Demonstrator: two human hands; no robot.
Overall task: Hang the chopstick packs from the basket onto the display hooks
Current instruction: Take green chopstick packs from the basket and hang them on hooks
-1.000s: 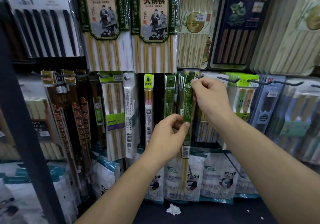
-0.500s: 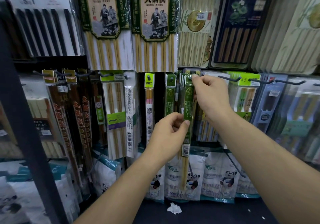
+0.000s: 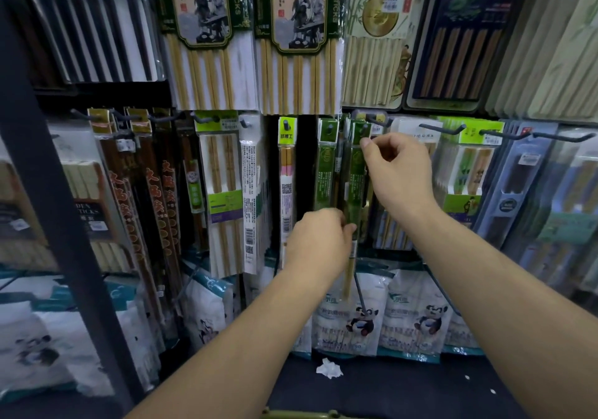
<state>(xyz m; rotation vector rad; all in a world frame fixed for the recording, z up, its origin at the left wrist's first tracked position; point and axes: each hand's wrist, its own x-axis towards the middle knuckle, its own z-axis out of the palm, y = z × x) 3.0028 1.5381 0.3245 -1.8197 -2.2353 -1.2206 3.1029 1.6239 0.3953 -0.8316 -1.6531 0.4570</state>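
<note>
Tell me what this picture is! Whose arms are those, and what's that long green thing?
Those arms belong to a person, not a machine. A small camera sits on the person's head and looks forward and down, so you see what they see. They are standing at a shop wall full of hanging chopstick packs. The left hand grips a green chopstick pack low down. The right hand pinches the pack's top, close to a dark display hook. I cannot tell whether the pack is on the hook yet. Below are white bags with pandas, and a crumpled white scrap lies on the dark shelf.
</note>
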